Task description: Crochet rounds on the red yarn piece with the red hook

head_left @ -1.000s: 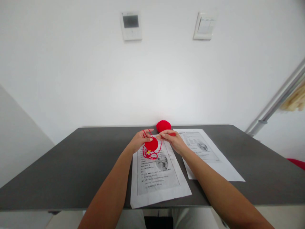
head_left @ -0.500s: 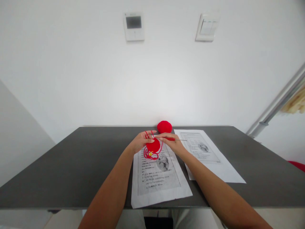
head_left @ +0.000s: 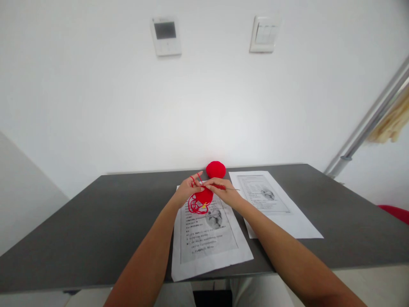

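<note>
Between thumb and fingers, my left hand point(head_left: 185, 189) pinches a round red crochet piece point(head_left: 205, 196), with red yarn looped over its raised fingers. My right hand point(head_left: 224, 190) grips a crochet hook point(head_left: 234, 189) with a red handle, its thin metal end sticking out to the right. The hook's working tip meets the top edge of the piece, partly hidden by fingers. Loose red yarn point(head_left: 192, 206) hangs in loops below the piece, and a small yellow marker point(head_left: 205, 205) shows at its lower edge. Behind the hands sits a red yarn ball point(head_left: 216, 169).
A printed sheet point(head_left: 212, 256) lies under the hands on the dark table point(head_left: 128, 221). Another printed sheet point(head_left: 281, 224) lies to the right. The white wall behind carries a panel with a screen point(head_left: 166, 37) and a light switch point(head_left: 264, 35).
My right hand has come closer to the left, and the crochet piece is now more covered by fingers. The whole view has shifted and tilted slightly.
</note>
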`<state>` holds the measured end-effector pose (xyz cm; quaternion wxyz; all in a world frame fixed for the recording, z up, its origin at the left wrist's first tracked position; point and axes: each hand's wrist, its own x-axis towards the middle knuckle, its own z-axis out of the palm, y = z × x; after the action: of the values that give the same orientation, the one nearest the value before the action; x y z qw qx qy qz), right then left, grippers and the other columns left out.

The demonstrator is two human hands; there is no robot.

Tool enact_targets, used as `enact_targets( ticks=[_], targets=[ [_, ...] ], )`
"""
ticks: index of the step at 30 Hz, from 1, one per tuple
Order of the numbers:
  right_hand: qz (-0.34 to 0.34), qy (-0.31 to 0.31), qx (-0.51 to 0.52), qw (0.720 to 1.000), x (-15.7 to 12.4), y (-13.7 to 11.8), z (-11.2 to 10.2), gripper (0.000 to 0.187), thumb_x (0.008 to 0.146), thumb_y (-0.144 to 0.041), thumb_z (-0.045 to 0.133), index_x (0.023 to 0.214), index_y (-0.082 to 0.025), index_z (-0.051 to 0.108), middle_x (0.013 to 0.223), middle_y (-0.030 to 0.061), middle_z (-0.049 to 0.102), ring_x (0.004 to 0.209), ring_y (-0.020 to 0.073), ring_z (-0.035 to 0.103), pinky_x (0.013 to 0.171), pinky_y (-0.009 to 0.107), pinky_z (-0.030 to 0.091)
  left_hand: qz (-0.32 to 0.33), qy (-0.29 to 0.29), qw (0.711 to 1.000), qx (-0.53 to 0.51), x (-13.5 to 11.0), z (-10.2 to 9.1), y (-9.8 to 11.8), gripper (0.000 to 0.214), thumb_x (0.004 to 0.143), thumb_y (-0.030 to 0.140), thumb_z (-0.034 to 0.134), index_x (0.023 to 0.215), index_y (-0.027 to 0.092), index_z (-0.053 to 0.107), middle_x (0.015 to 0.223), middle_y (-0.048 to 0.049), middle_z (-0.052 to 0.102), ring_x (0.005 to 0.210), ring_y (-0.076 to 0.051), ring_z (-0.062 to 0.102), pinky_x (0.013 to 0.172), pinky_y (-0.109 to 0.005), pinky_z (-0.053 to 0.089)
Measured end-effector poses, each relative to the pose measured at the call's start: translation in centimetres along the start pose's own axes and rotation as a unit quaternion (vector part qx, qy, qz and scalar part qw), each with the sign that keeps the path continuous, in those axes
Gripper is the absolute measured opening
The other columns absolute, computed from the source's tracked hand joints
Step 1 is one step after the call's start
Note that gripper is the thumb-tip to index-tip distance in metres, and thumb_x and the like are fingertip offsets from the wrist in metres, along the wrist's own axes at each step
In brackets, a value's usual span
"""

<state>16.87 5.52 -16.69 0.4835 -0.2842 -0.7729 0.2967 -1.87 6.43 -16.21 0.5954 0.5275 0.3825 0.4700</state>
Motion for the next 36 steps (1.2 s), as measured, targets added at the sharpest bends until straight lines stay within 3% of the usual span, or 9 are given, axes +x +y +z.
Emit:
enact_targets(
  ticks=[7,12,17,25,28,32,36],
  targets=[
    [-0.073,0.028,-0.085,0.993,-0.4,1.1,0.6,0.018,0.096,-0.027,0.049,0.097,-0.022,0.066,0.109,0.0108,0.069,0.105,0.0216,0.065,0.097,0.040,0.050,0.051,0.090,0.995,0.006,0.6,1.5,-1.2,0.086,0.059,0.022,0.083,0.138,0.012,0.050,0.068,0.0062,0.060,0.063,-0.011,0.056,0.066,-0.024,0.044],
    [-0.100,0.039,-0.137,0.985,-0.8,0.9,1.2,0.020,0.098,-0.026,0.044,0.105,-0.022,0.062,0.122,0.0152,0.061,0.118,0.0255,0.058,0.103,0.046,0.047,0.068,0.127,0.988,-0.051,0.4,3.0,-1.7,0.079,0.065,0.022,0.078,0.139,0.017,0.048,0.075,0.0054,0.062,0.068,-0.011,0.060,0.071,-0.024,0.047],
    [-0.111,0.045,-0.155,0.981,-0.9,0.5,1.5,0.017,0.098,-0.024,0.046,0.107,-0.023,0.059,0.121,0.0140,0.060,0.118,0.0240,0.057,0.103,0.044,0.047,0.040,0.096,0.986,-0.131,0.3,3.3,-1.4,0.071,0.064,0.021,0.075,0.131,0.015,0.053,0.069,0.0059,0.059,0.065,-0.011,0.060,0.073,-0.026,0.048],
    [-0.104,0.030,-0.119,0.987,-0.7,0.1,1.2,0.016,0.094,-0.025,0.052,0.107,-0.024,0.061,0.114,0.0108,0.068,0.109,0.0226,0.063,0.099,0.041,0.049,-0.028,0.037,0.982,-0.183,0.4,1.4,-0.7,0.051,0.058,0.011,0.075,0.108,0.013,0.063,0.070,0.0011,0.064,0.067,-0.014,0.062,0.073,-0.029,0.049],
    [-0.077,0.034,-0.102,0.991,-0.6,-0.1,0.9,0.018,0.094,-0.028,0.055,0.109,-0.023,0.064,0.111,0.0098,0.071,0.103,0.0223,0.066,0.095,0.040,0.051,-0.053,0.004,0.982,-0.182,0.2,0.8,-0.2,0.053,0.056,0.009,0.076,0.108,0.012,0.065,0.076,-0.0028,0.069,0.071,-0.016,0.066,0.076,-0.030,0.050],
    [-0.054,0.038,-0.069,0.995,-0.5,-0.8,0.5,0.014,0.092,-0.031,0.059,0.099,-0.024,0.070,0.100,0.0075,0.073,0.098,0.0211,0.068,0.091,0.037,0.053,-0.079,-0.043,0.981,-0.171,-0.3,0.1,0.7,0.060,0.052,0.007,0.077,0.111,0.011,0.066,0.088,-0.0094,0.074,0.078,-0.019,0.068,0.080,-0.032,0.049],
    [-0.043,0.043,-0.036,0.997,-0.2,-1.4,0.2,0.014,0.091,-0.032,0.062,0.096,-0.025,0.073,0.100,0.0065,0.074,0.097,0.0205,0.069,0.091,0.036,0.054,-0.074,-0.065,0.982,-0.159,-0.7,-0.4,1.4,0.064,0.051,0.009,0.079,0.114,0.012,0.068,0.084,-0.0069,0.074,0.071,-0.017,0.067,0.074,-0.029,0.048]
  ],
)
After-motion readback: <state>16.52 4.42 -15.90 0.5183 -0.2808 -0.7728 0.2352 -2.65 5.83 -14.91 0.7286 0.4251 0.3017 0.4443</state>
